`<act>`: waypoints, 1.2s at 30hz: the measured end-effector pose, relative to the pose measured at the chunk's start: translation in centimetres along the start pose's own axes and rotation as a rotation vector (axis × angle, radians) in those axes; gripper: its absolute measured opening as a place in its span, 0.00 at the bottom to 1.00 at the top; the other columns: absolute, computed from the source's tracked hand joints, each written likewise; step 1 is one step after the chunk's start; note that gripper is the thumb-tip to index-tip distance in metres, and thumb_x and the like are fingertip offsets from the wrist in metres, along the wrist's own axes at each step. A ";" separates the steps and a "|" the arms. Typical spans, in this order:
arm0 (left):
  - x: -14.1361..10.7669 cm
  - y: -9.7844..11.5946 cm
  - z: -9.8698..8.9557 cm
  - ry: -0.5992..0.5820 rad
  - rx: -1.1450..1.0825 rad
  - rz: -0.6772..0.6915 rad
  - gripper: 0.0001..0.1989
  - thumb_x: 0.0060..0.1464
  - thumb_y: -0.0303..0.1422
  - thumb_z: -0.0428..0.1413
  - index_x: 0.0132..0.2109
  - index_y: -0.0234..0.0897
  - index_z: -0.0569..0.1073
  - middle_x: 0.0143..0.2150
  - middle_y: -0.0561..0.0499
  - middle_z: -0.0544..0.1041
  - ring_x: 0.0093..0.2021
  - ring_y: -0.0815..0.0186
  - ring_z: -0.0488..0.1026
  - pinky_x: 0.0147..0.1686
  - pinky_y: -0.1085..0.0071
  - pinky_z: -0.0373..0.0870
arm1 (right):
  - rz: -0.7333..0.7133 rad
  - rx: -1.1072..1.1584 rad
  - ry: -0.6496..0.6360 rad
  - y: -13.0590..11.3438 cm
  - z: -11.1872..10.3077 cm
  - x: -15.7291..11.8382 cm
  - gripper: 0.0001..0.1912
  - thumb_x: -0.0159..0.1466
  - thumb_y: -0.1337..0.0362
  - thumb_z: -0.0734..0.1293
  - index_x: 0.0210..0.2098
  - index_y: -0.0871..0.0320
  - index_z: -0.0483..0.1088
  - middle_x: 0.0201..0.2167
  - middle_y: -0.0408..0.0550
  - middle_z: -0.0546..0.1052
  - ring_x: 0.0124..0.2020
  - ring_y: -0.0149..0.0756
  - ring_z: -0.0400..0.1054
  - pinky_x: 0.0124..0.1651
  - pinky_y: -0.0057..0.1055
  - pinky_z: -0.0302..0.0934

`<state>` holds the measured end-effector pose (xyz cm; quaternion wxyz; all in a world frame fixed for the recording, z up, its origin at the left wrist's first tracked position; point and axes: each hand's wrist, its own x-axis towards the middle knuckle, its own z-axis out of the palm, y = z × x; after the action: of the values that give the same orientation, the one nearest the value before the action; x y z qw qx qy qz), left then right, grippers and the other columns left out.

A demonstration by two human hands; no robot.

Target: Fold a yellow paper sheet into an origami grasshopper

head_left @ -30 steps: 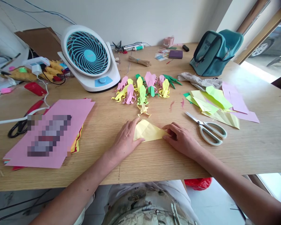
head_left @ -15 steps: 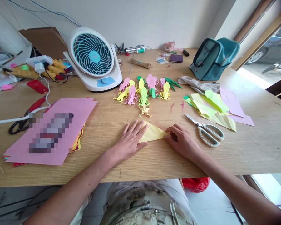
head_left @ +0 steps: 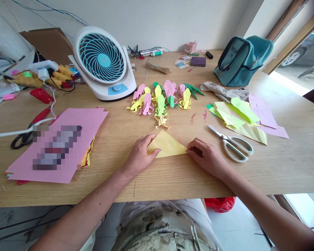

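Note:
A pale yellow sheet of paper (head_left: 167, 145), folded into a triangle, lies on the table between my hands. My left hand (head_left: 141, 153) grips its left side, with the thumb on top and the fingers curled behind the edge. At the right corner, my right hand (head_left: 206, 153) pinches the paper between thumb and fingertips. Just beyond the triangle's peak sits a small pale yellow origami frog (head_left: 162, 121). Behind it stand several origami figures (head_left: 161, 104) in pink, yellow and green.
Scissors (head_left: 237, 146) lie right of my right hand, below a pile of paper scraps (head_left: 238, 115). Pink paper sheets (head_left: 60, 146) are stacked at left. A fan (head_left: 102, 66) stands behind them. A teal bag (head_left: 240, 62) and grey cloth (head_left: 222, 91) are at the back right.
My left hand has gone from lying flat across the paper to gripping its left side, so more of the triangle shows. My right hand still pinches the right corner. The view shifted slightly.

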<state>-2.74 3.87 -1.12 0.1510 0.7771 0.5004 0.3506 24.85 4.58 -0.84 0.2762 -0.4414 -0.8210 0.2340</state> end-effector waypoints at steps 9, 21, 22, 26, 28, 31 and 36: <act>0.0 0.5 -0.1 -0.063 -0.034 -0.079 0.08 0.56 0.31 0.59 0.44 0.38 0.71 0.41 0.50 0.78 0.42 0.61 0.76 0.44 0.65 0.72 | -0.017 -0.052 0.009 0.1 0.1 0.2 0.04 0.64 0.70 0.63 0.35 0.55 0.67 0.33 0.47 0.73 0.35 0.37 0.67 0.40 0.34 0.60; 0.3 -0.5 -0.1 -0.079 -0.065 -0.004 0.32 0.52 0.33 0.64 0.62 0.39 0.62 0.59 0.42 0.70 0.57 0.56 0.69 0.57 0.59 0.67 | -0.135 0.025 0.125 -0.3 -0.6 -0.4 0.06 0.68 0.70 0.61 0.37 0.54 0.67 0.53 0.54 0.71 0.48 0.41 0.71 0.48 0.40 0.66; 0.3 -0.4 -0.1 -0.063 -0.078 -0.015 0.34 0.51 0.33 0.64 0.63 0.39 0.61 0.59 0.42 0.69 0.56 0.57 0.69 0.56 0.60 0.68 | -0.156 0.032 0.133 -0.4 -0.6 -0.3 0.06 0.68 0.70 0.61 0.37 0.54 0.67 0.51 0.54 0.71 0.49 0.41 0.70 0.48 0.40 0.66; 0.3 0.0 -0.4 0.004 -0.124 -0.075 0.35 0.51 0.29 0.63 0.64 0.41 0.60 0.49 0.48 0.74 0.45 0.62 0.73 0.47 0.67 0.70 | -0.195 0.033 0.181 -0.5 -0.5 -0.1 0.06 0.68 0.70 0.61 0.40 0.53 0.68 0.48 0.53 0.73 0.50 0.41 0.70 0.49 0.40 0.67; 0.3 0.2 -0.7 0.013 -0.088 -0.027 0.24 0.53 0.26 0.60 0.57 0.40 0.66 0.42 0.51 0.74 0.42 0.64 0.72 0.45 0.67 0.69 | -0.161 0.036 0.233 -0.3 -0.4 -0.2 0.09 0.67 0.69 0.63 0.46 0.53 0.67 0.46 0.53 0.74 0.47 0.41 0.71 0.48 0.40 0.68; 0.3 0.5 -0.9 -0.024 0.002 0.109 0.07 0.54 0.22 0.55 0.39 0.38 0.69 0.35 0.52 0.73 0.39 0.63 0.69 0.42 0.66 0.66 | -0.136 0.034 0.248 0.0 -0.2 -0.3 0.17 0.66 0.68 0.64 0.54 0.53 0.63 0.43 0.51 0.75 0.43 0.40 0.71 0.47 0.40 0.68; 0.2 0.6 -0.4 -0.051 0.098 0.187 0.09 0.53 0.20 0.52 0.32 0.39 0.66 0.35 0.49 0.71 0.40 0.61 0.68 0.41 0.65 0.65 | -0.248 -0.043 0.041 0.1 -0.5 -0.1 0.11 0.66 0.66 0.64 0.48 0.52 0.70 0.50 0.54 0.73 0.50 0.45 0.68 0.52 0.46 0.64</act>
<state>-2.54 3.74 -0.36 0.0921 0.8355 0.4383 0.3183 25.35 4.60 -0.54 0.3103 -0.3470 -0.8683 0.1712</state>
